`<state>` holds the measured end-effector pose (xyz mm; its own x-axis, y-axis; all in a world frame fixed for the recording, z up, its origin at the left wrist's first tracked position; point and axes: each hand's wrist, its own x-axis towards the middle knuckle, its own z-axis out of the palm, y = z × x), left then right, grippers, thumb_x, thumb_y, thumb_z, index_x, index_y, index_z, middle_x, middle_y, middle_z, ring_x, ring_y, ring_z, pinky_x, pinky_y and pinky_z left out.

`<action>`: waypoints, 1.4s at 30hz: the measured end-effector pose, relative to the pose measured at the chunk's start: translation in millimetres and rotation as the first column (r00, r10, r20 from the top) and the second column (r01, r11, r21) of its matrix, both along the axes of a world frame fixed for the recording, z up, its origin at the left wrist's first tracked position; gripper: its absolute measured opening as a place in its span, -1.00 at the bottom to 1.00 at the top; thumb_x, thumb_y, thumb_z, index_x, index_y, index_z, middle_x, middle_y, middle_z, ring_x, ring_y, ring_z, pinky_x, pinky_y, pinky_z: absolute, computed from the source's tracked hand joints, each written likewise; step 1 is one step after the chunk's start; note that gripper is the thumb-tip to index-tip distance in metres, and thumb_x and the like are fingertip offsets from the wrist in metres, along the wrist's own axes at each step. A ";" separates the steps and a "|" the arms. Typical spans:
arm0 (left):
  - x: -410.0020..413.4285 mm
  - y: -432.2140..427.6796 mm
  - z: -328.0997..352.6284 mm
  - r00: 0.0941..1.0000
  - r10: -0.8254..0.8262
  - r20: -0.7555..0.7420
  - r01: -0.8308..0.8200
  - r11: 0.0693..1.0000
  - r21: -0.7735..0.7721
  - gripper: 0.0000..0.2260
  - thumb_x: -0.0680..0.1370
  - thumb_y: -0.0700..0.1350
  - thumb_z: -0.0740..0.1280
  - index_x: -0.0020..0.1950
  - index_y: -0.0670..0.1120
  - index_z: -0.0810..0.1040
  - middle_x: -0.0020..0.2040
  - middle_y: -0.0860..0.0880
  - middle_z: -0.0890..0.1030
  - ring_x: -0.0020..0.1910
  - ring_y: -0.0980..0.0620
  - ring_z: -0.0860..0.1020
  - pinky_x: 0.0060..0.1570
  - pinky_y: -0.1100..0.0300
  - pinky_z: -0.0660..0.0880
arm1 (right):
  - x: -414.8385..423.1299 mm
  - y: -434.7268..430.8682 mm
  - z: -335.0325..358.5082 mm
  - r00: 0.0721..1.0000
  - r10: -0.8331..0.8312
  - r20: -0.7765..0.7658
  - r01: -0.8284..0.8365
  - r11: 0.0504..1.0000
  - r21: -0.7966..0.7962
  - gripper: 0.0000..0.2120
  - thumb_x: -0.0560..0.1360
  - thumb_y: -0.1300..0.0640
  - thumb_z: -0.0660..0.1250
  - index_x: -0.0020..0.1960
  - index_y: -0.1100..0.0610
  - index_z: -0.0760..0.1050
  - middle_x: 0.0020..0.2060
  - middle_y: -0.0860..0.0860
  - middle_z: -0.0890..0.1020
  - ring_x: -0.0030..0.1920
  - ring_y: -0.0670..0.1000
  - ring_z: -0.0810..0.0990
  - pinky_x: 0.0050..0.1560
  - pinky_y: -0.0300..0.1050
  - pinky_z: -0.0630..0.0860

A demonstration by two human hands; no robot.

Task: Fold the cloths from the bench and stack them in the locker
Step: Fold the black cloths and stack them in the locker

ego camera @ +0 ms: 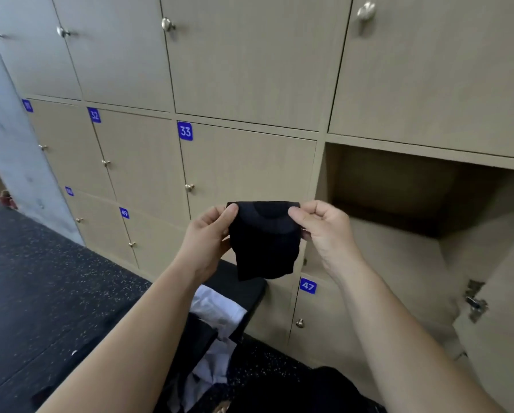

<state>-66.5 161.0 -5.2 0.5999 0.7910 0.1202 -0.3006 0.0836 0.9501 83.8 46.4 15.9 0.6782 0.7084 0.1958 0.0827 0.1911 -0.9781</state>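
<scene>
Room: locker wall [249, 70] of pale wood-look doors with knobs and blue number tags [185, 131], over a dark speckled floor [41, 278].
Desk: black padded desk [251, 289] low in the view, just under the hands and in front of the lockers.
Task thing: black cloth [264, 245], held up in the air in front of the locker doors, above the desk's far end and left of the open locker [398, 186].
Left hand: left hand [211, 234] pinches the cloth's top left corner, thumb in front and fingers behind.
Right hand: right hand [324, 228] pinches the top right corner the same way, other fingers curled.
Orientation: top edge taut and level, running left to right between the hands; a curved band shows just under it. The rest hangs straight down, free bottom edge pointing at the desk.
Long axis: looks vertical, but the piece is close to square, so a weak call.
Done: locker door [503, 308] swung open at right. No stack shows in the part of the locker in view.
Left: a white cloth [217, 311] and a dark cloth [196, 338] lie rumpled on the desk, unfolded.
Progress: judged early. The cloth in hand needs folding and placing, then the pile.
</scene>
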 end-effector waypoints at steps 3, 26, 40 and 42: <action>7.3 -9.7 3.6 0.987 -0.159 0.009 0.158 0.987 0.021 -0.81 0.60 -0.10 0.30 0.21 -0.08 0.52 -0.27 0.03 0.52 -0.24 0.11 0.49 -0.09 0.13 0.50 | 5.3 -9.4 8.9 0.990 -0.080 -0.113 0.087 0.995 0.056 -0.90 0.48 0.22 0.42 -0.19 0.20 0.54 -0.31 0.06 0.62 -0.26 -0.01 0.58 -0.27 -0.15 0.52; 68.9 -63.6 10.0 0.891 -0.329 -0.312 0.394 0.903 0.172 -0.76 0.50 -0.02 0.43 0.07 -0.15 0.64 -0.03 -0.14 0.71 -0.03 -0.12 0.68 -0.13 0.14 0.56 | 52.8 -71.6 7.9 0.959 0.088 0.270 -0.007 0.959 -0.285 -0.76 0.49 -0.06 0.39 0.02 0.09 0.56 -0.15 -0.01 0.68 -0.18 -0.12 0.66 -0.20 -0.18 0.57; 160.0 -82.0 -51.1 0.954 -0.146 -0.261 0.102 0.979 -0.175 -0.57 0.60 0.26 0.15 0.12 -0.05 0.59 0.01 -0.04 0.71 0.04 -0.05 0.66 0.15 -0.11 0.57 | 118.4 -53.8 -66.9 0.865 -0.456 0.209 0.483 0.870 -0.102 -0.61 0.60 0.06 0.23 -0.20 0.40 0.38 -0.38 0.18 0.38 -0.32 0.04 0.34 -0.33 -0.09 0.27; 175.6 -82.6 -57.3 0.937 0.004 -0.350 -0.007 1.000 -0.006 -0.53 0.61 0.25 0.11 0.06 -0.12 0.57 -0.02 -0.14 0.67 0.00 -0.12 0.64 0.08 -0.11 0.59 | 127.9 -56.0 -78.3 0.811 -0.498 0.308 0.553 0.824 -0.124 -0.63 0.62 0.05 0.20 -0.24 0.31 0.40 -0.37 0.16 0.47 -0.32 0.07 0.40 -0.34 -0.10 0.30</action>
<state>109.1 78.5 -62.5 0.5986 0.7945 -0.1018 0.0502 0.0896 0.9947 211.7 -9.6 -62.4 0.9039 0.2991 0.3057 0.3608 -0.1491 -0.9207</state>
